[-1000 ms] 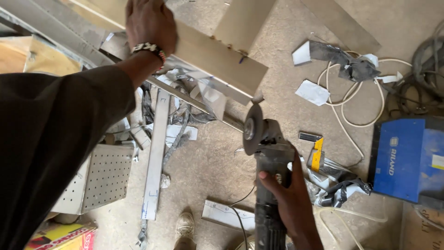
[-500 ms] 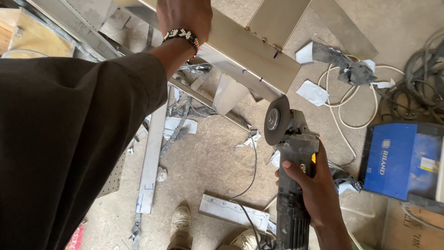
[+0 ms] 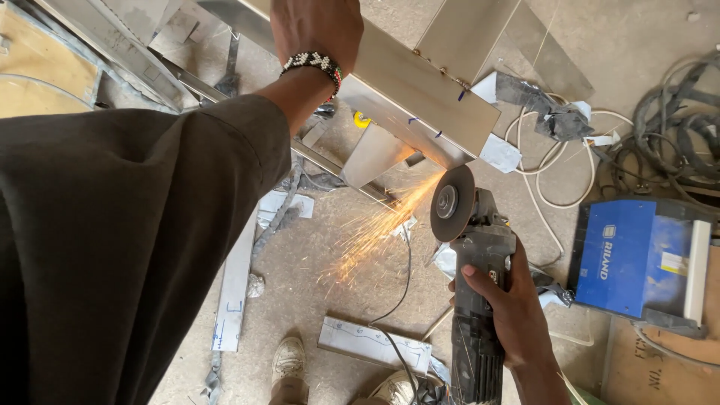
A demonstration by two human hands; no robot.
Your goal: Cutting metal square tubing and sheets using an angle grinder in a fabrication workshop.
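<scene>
Orange sparks (image 3: 375,225), black grinder (image 3: 476,300), silver sheet-metal piece (image 3: 420,82), blue box (image 3: 634,259), black-and-white beaded bracelet (image 3: 315,64), dark brown sleeve (image 3: 127,247).

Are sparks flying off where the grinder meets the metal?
Yes, a spray of orange sparks fans out from where the grinder's disc meets the edge of the sheet-metal piece.

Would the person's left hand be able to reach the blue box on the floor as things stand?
Probably not readily: the left hand rests on the sheet-metal piece, while the blue box sits beyond the right hand and its angle grinder.

Dusty concrete floor (image 3: 315,300) carries metal offcuts (image 3: 373,343), coiled cables (image 3: 667,142) and a blue box-shaped machine (image 3: 637,259).
</scene>
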